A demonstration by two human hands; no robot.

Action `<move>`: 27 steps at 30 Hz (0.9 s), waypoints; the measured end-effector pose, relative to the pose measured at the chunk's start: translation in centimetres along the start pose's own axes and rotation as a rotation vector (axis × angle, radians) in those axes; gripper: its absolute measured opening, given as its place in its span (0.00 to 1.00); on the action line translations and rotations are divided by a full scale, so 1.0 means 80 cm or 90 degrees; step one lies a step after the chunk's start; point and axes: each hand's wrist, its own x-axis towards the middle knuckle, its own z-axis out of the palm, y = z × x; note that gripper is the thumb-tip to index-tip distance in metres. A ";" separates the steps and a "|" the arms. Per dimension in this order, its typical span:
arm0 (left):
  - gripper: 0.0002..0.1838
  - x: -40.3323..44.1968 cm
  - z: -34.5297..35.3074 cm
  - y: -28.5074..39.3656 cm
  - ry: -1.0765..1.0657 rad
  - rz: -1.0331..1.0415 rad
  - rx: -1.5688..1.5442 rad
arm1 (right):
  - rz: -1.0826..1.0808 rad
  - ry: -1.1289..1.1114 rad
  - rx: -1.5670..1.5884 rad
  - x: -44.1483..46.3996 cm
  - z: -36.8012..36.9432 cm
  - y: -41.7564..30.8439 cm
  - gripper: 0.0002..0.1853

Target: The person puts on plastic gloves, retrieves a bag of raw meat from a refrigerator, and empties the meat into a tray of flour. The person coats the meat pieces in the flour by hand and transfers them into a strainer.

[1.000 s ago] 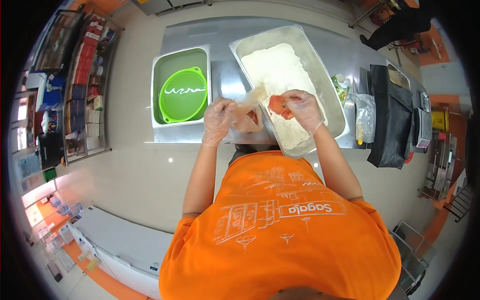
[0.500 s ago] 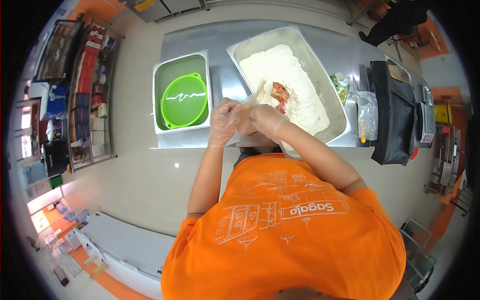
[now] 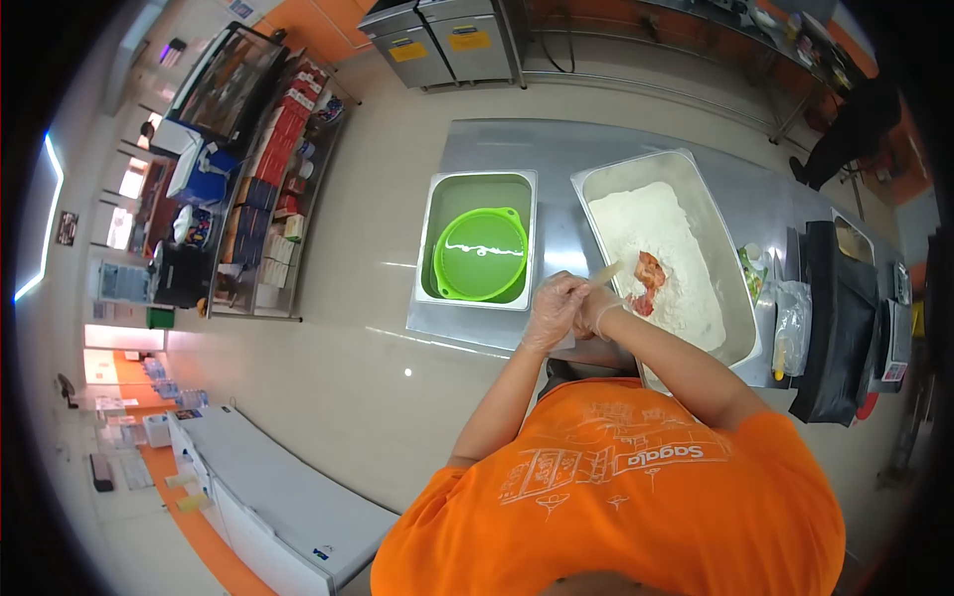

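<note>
My left hand (image 3: pixel 553 312) and my right hand (image 3: pixel 597 308), both in clear plastic gloves, are closed close together at the table's front edge. Between them is what looks like a translucent plastic bag (image 3: pixel 608 272), its pale end sticking up to the right; my fingers hide most of it. Just right of my hands, a deep metal pan (image 3: pixel 736 266) holds a bed of white flour (image 3: pixel 682 260). Reddish pieces of raw meat (image 3: pixel 649 278) lie on the flour, near my right hand.
Left on the steel table (image 3: pixel 556 149), a second metal pan (image 3: pixel 430 214) contains a green strainer (image 3: pixel 481 260) in liquid. A clear plastic bag (image 3: pixel 791 328) and a black cover (image 3: pixel 833 328) are at the right. A person's dark-clothed leg (image 3: pixel 840 139) shows at upper right.
My view has turned, so the table appears lower and further right. My hands have drawn closer together, and less of the bag shows between them. The meat remains on the flour.
</note>
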 end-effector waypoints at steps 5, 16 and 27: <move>0.05 -0.005 0.006 -0.005 -0.010 0.002 0.006 | 0.027 0.074 0.094 0.027 0.059 0.018 0.18; 0.04 0.006 0.011 -0.013 -0.060 -0.030 0.044 | -0.018 0.392 0.261 0.110 0.198 0.034 0.25; 0.04 0.018 -0.007 0.009 -0.006 -0.116 -0.053 | -0.096 0.357 0.052 0.058 0.116 0.019 0.11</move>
